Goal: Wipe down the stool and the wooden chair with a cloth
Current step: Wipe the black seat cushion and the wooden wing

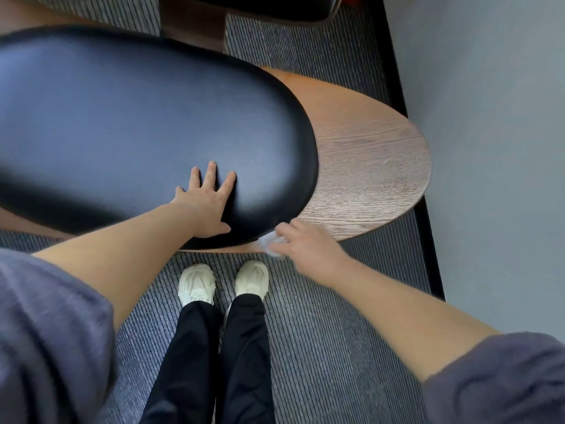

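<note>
Grey ribbed carpet point(321, 347) lies under my pale shoes point(224, 283). Just beyond them, my right hand point(305, 244) pinches a crumpled light cloth point(270, 243) against the near rim of the wooden seat shell point(373, 166). Left of it, my left hand point(208, 206) rests flat, fingers spread, on the black cushion point(137, 130). Farther off stands another dark seat point(250, 7).

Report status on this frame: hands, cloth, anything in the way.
Left hand flat on black cushion, open. Right hand grip shut on cloth at wooden edge. Nothing blocking.
</note>
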{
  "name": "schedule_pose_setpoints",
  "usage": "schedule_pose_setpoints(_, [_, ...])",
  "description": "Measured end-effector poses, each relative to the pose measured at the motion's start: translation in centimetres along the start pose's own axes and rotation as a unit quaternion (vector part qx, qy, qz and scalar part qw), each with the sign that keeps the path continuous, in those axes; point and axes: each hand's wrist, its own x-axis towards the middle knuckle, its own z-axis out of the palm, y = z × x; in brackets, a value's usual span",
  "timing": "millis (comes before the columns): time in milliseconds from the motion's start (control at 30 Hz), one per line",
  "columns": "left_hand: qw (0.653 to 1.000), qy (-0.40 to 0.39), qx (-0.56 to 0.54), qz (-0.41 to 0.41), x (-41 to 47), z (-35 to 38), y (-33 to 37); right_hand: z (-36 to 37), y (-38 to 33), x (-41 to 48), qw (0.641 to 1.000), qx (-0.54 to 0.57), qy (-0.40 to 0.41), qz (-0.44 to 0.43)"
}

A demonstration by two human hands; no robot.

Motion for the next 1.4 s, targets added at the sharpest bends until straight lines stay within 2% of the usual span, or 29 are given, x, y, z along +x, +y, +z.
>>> schedule_pose_setpoints(133, [1.000,-0.007,-0.016,-0.010,0.2,-0.4,1.2,-2.7,6.7,-2.8,0.994,-0.034,0.049,0.091])
schedule_pose_setpoints(233, [1.000,-0.007,-0.019,-0.021,0.4,-0.5,2.0,-2.8,7.0,-2.5,0.988,-0.021,0.087,0.125])
schedule_pose_setpoints(367, [0.999,-0.002,-0.024,-0.025,0.5,-0.7,3.0,-1.1,4.6,-2.5,0.999,-0.003,0.041,0.013])
schedule_pose_setpoints(433, [0.999,-0.002,-0.027,-0.028,0.6,-0.7,3.4,-2.1,6.6,-2.4,0.998,-0.003,0.053,0.027])
schedule_pose_setpoints(533, [0.999,-0.001,-0.031,-0.040,0.9,-0.7,4.0,-3.9,9.7,-2.0,0.989,-0.001,0.089,0.114])
schedule_pose_setpoints(567, [0.998,-0.002,-0.035,-0.045,0.9,-0.7,4.2,-4.0,9.6,-2.0,0.988,-0.003,0.096,0.117])
schedule_pose_setpoints(700, [0.998,-0.001,-0.045,-0.046,1.1,-1.2,4.7,-2.6,6.7,-2.7,0.997,-0.017,0.064,0.030])
schedule_pose_setpoints(900, [0.998,0.006,-0.038,-0.047,2.7,-2.0,5.3,-4.9,10.3,-0.6,0.992,-0.008,0.088,0.087])
schedule_pose_setpoints(1067, [0.999,0.013,-0.014,-0.031,4.8,-3.8,4.7,-4.3,10.7,-1.1,0.995,-0.034,0.093,0.012])
schedule_pose_setpoints(1233, [0.994,0.022,-0.100,-0.027,7.0,-6.3,4.9,-6.5,14.2,1.5,0.981,-0.024,0.156,0.116])
schedule_pose_setpoints(1367, [0.993,0.008,-0.109,-0.038,7.6,-6.8,5.3,-4.7,12.1,0.5,0.994,-0.036,0.099,-0.004])
schedule_pose_setpoints(1400, [0.993,0.004,-0.109,-0.039,7.6,-6.9,5.3,-5.4,12.8,0.7,0.996,-0.033,0.083,0.002])
